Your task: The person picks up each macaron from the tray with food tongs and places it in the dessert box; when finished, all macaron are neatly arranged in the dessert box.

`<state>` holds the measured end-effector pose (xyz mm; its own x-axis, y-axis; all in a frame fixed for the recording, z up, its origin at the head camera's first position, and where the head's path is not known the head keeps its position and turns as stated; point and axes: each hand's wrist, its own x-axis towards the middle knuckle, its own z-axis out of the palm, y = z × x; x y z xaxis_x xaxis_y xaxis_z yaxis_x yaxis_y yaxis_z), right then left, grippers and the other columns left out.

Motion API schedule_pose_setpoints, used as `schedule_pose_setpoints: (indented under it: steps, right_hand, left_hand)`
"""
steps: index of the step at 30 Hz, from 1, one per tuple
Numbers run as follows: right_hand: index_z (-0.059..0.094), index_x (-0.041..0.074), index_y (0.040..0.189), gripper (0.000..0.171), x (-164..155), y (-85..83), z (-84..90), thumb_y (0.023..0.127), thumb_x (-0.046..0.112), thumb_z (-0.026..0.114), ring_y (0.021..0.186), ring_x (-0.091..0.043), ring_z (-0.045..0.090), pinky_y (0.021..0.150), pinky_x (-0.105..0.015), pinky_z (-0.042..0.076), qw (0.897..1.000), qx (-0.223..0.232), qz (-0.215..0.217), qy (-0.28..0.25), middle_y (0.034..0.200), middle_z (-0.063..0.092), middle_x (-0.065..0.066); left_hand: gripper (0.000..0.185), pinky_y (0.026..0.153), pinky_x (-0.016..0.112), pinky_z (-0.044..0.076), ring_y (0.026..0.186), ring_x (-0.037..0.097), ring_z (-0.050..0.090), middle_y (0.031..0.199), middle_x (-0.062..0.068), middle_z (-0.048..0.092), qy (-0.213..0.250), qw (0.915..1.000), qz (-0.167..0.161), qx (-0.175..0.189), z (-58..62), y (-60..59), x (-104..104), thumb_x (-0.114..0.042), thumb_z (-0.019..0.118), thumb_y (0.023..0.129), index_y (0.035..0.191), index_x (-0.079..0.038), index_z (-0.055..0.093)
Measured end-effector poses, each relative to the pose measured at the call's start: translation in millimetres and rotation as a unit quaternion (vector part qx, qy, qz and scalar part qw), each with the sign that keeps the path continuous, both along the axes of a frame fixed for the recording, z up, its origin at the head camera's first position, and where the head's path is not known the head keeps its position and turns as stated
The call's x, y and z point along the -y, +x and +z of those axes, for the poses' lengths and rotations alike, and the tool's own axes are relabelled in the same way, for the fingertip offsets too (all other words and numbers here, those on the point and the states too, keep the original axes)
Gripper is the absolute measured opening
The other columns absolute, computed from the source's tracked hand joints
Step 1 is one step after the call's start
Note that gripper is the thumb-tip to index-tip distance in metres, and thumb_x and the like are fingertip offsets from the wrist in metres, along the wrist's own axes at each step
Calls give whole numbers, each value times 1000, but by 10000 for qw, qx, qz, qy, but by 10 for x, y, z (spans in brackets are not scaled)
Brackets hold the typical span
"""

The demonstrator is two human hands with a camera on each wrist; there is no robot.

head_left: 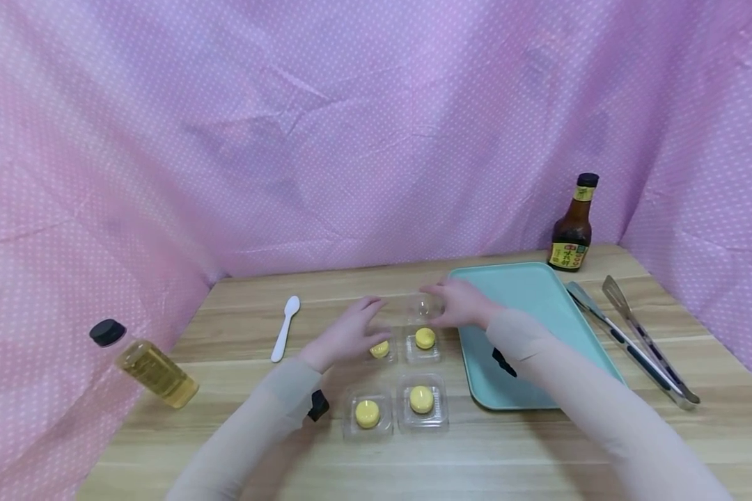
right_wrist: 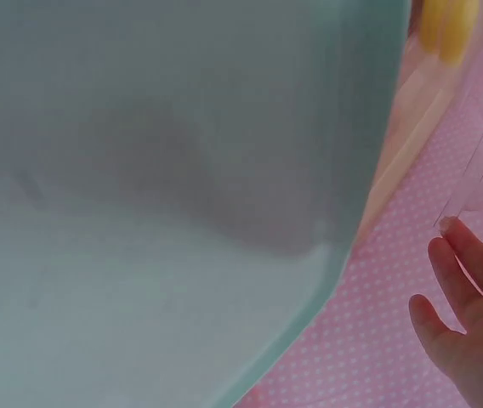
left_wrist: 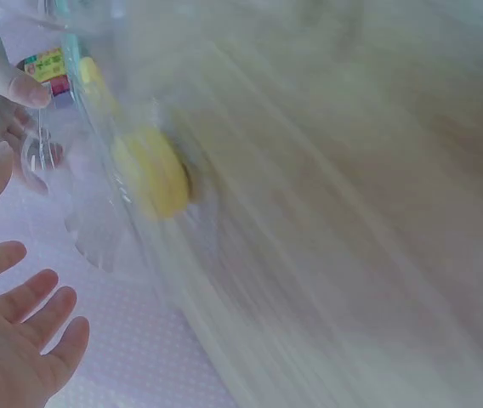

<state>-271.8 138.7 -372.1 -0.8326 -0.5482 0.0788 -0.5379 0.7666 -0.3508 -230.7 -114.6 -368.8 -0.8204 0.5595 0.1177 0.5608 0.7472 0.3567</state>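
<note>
Here, mid-frame, the right hand (head_left: 460, 304) pinches a flimsy clear clamshell lid (head_left: 423, 307); the left hand (head_left: 351, 332) hovers relaxed; judged light, crushable, best held by rim

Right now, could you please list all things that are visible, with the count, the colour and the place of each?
Clear boxes with yellow cakes: four, table centre, two rows.
Tray: one, teal, right of boxes.
Tongs: one, metal, right of tray.
Sauce bottle: one, dark brown, behind tray.
Oil bottle: one, yellow, lying at left.
Spoon: one, white, left of boxes.
Cloth: pink, dotted, backdrop.
Left hand: over the back left box.
Right hand: holds the back right box's lid.
</note>
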Motion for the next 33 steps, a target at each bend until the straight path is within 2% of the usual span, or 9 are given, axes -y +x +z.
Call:
schedule_pose_setpoints:
  steps: [7, 13, 20, 27, 33]
  right_hand:
    - [52, 7, 134, 74, 23, 97, 14, 71, 36, 78, 112, -35, 55, 97, -52, 46, 9999, -22, 114, 42, 126, 57, -21]
    - [52, 5, 134, 76, 23, 182, 22, 71, 38, 78, 110, -33, 57, 96, -49, 47, 9997, -72, 73, 220, 124, 58, -19]
    - [57, 4, 128, 72, 38, 292, 32, 69, 40, 79, 114, -33, 55, 99, -48, 46, 9986, -261, 250, 391, 124, 60, -16]
    - [59, 3, 126, 72, 61, 362, 21, 67, 38, 80, 111, -33, 56, 97, -49, 47, 9973, -384, 484, 390, 121, 62, -17]
    - [58, 5, 127, 71, 79, 404, -5, 69, 40, 79, 109, -30, 57, 96, -47, 47, 9976, -134, 445, 515, 121, 61, -14]
  left_hand:
    - [70, 112, 44, 34, 130, 32, 43, 142, 17, 43, -342, 9992, -203, -67, 40, -42, -161, -36, 66, 88, 140, 2, 39]
    - [70, 112, 44, 33, 131, 33, 42, 142, 19, 42, -490, 9984, -261, 87, 36, -44, -243, -36, 65, 88, 140, 2, 39]
    - [67, 113, 44, 33, 132, 32, 41, 143, 19, 43, -696, 9968, -363, 153, 45, -33, -286, -36, 65, 88, 139, 1, 42]
    - [68, 115, 45, 29, 134, 33, 38, 145, 18, 41, -961, 9942, -443, 210, 52, -30, -296, -36, 65, 88, 140, 0, 41]
    - [68, 116, 46, 26, 137, 32, 35, 146, 14, 41, -1292, 9898, -518, 317, 49, -28, -305, -39, 64, 88, 140, -2, 41]
